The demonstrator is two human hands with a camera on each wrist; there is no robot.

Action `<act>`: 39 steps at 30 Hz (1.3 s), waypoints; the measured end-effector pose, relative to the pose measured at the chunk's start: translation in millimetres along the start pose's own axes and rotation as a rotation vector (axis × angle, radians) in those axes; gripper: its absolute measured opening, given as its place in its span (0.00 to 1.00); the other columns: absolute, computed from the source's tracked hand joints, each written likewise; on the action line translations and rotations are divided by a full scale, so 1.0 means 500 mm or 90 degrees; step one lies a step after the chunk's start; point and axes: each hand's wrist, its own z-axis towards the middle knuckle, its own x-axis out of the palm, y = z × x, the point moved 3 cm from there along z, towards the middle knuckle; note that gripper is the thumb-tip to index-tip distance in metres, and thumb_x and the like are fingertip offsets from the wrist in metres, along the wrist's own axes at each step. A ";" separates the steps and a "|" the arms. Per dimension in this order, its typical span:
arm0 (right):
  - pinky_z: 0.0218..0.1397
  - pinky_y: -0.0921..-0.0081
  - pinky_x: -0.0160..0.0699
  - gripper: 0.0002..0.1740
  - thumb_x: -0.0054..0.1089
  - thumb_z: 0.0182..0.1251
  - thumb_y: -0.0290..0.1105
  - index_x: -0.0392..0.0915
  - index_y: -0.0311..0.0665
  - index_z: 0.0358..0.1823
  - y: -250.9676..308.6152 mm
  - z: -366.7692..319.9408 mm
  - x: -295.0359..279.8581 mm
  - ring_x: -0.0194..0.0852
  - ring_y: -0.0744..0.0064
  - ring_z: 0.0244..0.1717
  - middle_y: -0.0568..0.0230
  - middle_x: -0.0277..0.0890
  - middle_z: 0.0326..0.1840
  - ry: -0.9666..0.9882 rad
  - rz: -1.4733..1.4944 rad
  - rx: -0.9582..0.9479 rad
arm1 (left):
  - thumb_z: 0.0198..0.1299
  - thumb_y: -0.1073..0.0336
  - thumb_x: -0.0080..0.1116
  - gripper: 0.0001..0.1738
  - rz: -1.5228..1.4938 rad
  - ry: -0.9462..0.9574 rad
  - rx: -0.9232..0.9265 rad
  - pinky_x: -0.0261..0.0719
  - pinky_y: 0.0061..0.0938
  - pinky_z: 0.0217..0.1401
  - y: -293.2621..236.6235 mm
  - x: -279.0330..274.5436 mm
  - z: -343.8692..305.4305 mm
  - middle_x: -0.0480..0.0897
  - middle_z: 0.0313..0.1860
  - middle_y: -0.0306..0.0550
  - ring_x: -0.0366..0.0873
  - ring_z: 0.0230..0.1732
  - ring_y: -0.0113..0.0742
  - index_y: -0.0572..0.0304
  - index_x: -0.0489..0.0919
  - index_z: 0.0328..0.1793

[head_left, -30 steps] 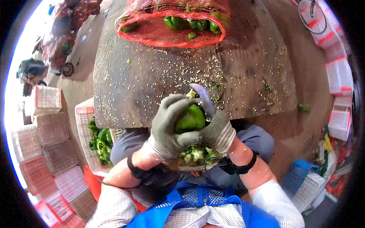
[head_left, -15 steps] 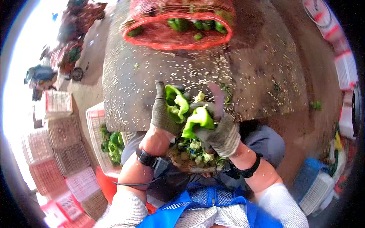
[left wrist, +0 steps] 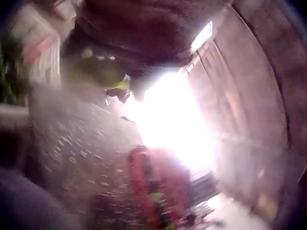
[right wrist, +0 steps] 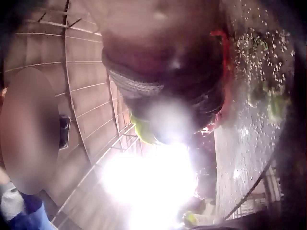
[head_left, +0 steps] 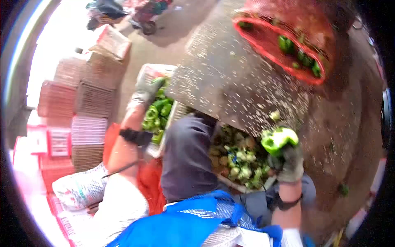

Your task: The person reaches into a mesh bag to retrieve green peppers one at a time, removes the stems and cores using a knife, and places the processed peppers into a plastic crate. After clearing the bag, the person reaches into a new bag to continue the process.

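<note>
At the left, my gloved left hand (head_left: 145,92) reaches over the upper end of a pale crate (head_left: 168,127) of cut green peppers (head_left: 153,115). A green pepper piece (left wrist: 96,73) lies against its fingers in the left wrist view, blurred. My gloved right hand (head_left: 290,164) grips a green pepper half (head_left: 279,140) at the table's near edge, its pale inside facing up. The right wrist view shows the dark right hand (right wrist: 158,91) with a green edge of the pepper (right wrist: 142,130) beyond it. No knife blade can be made out.
The seed-strewn table (head_left: 210,78) carries a red mesh sack (head_left: 284,61) holding green peppers. A container of pepper cores (head_left: 245,162) sits below its near edge, beside a knee. Stacked crates (head_left: 94,101) stand at the far left.
My left hand has swung left from above the table to the crate. My right hand still grips its pepper half. The head view has turned left, shifting the table and sack rightward.
</note>
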 end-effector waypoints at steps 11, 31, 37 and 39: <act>0.44 0.77 0.77 0.61 0.76 0.52 0.55 0.45 0.39 0.77 0.028 0.019 0.080 0.76 0.77 0.39 0.72 0.76 0.38 -0.024 -0.090 0.020 | 0.67 0.56 0.61 0.18 -0.261 0.507 0.226 0.79 0.29 0.46 -0.511 0.191 -0.248 0.84 0.36 0.48 0.81 0.42 0.32 0.65 0.79 0.49; 0.49 0.78 0.78 0.51 0.75 0.55 0.56 0.61 0.36 0.71 0.027 0.032 0.007 0.77 0.78 0.44 0.67 0.79 0.46 -0.135 -0.159 -0.105 | 0.71 0.44 0.53 0.27 -0.637 0.483 -0.050 0.77 0.24 0.43 -0.503 0.350 -0.226 0.83 0.38 0.41 0.78 0.39 0.26 0.64 0.80 0.50; 0.59 0.77 0.74 0.65 0.83 0.47 0.45 0.45 0.41 0.80 0.032 0.026 0.025 0.75 0.77 0.49 0.68 0.79 0.50 -0.104 -0.223 -0.151 | 0.71 0.50 0.56 0.21 -0.410 0.388 0.225 0.78 0.24 0.42 -0.527 0.267 -0.233 0.84 0.39 0.44 0.78 0.39 0.26 0.63 0.81 0.49; 0.58 0.76 0.75 0.63 0.83 0.46 0.43 0.48 0.41 0.79 0.032 0.020 0.028 0.76 0.77 0.49 0.67 0.79 0.50 -0.099 -0.284 -0.152 | 0.71 0.50 0.56 0.21 -0.574 0.516 0.116 0.77 0.23 0.43 -0.513 0.274 -0.233 0.84 0.40 0.41 0.78 0.39 0.26 0.63 0.81 0.49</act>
